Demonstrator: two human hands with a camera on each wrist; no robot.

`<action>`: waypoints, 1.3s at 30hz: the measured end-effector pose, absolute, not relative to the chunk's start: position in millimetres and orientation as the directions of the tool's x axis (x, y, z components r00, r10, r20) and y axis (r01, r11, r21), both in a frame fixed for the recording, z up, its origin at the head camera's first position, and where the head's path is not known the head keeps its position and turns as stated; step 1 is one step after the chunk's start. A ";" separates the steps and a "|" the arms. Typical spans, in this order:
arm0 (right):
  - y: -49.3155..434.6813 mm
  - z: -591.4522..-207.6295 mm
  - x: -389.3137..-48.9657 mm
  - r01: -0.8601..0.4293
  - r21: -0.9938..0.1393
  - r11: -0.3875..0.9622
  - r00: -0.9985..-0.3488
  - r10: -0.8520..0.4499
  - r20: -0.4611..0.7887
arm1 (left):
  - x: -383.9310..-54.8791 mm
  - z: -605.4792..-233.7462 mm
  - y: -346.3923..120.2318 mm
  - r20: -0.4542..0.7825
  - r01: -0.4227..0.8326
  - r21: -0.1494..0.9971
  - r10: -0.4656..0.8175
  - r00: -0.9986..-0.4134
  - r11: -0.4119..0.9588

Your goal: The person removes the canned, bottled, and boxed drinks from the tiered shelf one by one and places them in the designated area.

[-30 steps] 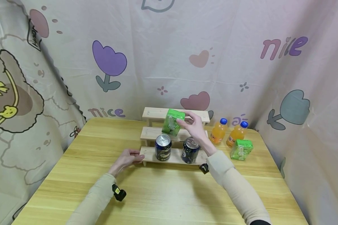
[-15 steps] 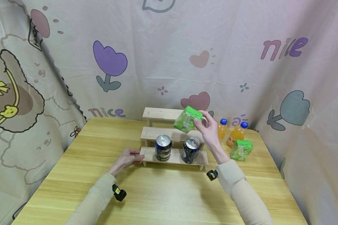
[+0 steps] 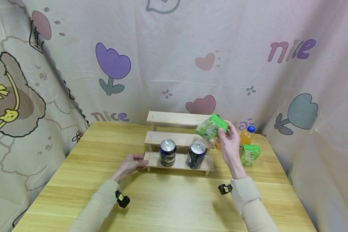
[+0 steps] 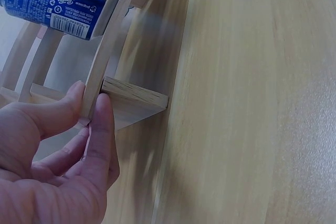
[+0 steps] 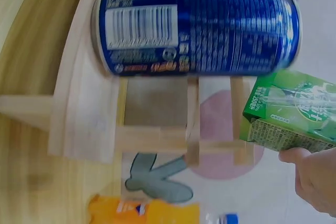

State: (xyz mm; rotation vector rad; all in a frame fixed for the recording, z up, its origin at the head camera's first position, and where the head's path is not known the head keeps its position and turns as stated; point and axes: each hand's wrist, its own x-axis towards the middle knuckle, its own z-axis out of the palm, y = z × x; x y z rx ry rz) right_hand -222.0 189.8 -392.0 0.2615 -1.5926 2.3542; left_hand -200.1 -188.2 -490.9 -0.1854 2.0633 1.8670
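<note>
A three-step wooden shelf (image 3: 179, 138) stands on the table, two dark blue soda cans on its lowest step: the left can (image 3: 168, 153) and the right can (image 3: 196, 155). My left hand (image 3: 132, 163) pinches the left end of that lowest step; in the left wrist view the thumb (image 4: 65, 106) lies on top and fingers below. My right hand (image 3: 230, 145) holds a green juice box (image 3: 211, 127) in the air, tilted, over the right end of the middle step. The right wrist view shows the same juice box (image 5: 294, 111) beyond the blue can (image 5: 199, 27).
Right of the shelf are a second green juice box (image 3: 250, 154) and an orange juice bottle (image 3: 246, 135) with a blue cap. Another orange bottle (image 5: 144, 212) is mostly hidden behind my right hand in the head view. A patterned curtain (image 3: 162, 64) hangs behind the table.
My right hand has moved to the right with the juice box, from over the middle step's centre to its right end, and the box has tilted. My left hand has stayed put.
</note>
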 end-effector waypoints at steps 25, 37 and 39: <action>259.5 -426.5 -214.4 -0.283 -0.959 0.032 -0.939 0.194 0.284 | -199.3 -490.4 -187.2 -0.347 -0.333 0.934 0.114 -0.931 0.127; 269.3 -451.2 -216.8 -0.150 -0.979 0.139 -0.973 0.155 0.171 | -198.5 -489.1 -187.8 -0.335 -0.313 0.934 0.123 -0.934 0.170; 269.8 -456.7 -218.0 -0.142 -0.979 0.147 -0.975 0.150 0.164 | -197.4 -489.6 -188.2 -0.331 -0.307 0.934 0.121 -0.936 0.182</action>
